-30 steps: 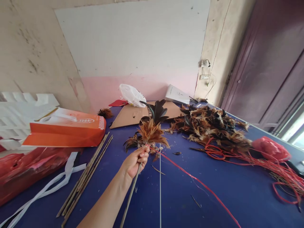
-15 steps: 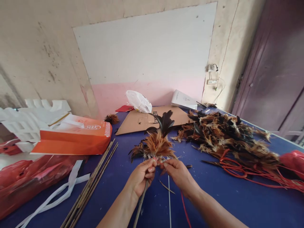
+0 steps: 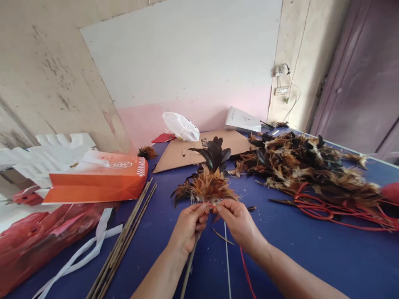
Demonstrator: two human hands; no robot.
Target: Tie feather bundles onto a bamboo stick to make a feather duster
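Left hand (image 3: 190, 226): closed around thin brown wooden stick (image 3: 189, 265)
Right hand (image 3: 235, 218): pinching narrow pink-red plastic strip (image 3: 246, 272)
Brown-and-black feather bundle (image 3: 212, 185): just beyond both grips
Risk: slack strip could let feathers slip

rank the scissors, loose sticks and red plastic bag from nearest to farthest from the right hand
From the right hand:
1. Scissors, just to its right
2. Loose sticks, left, beyond the left hand
3. Red plastic bag, far left
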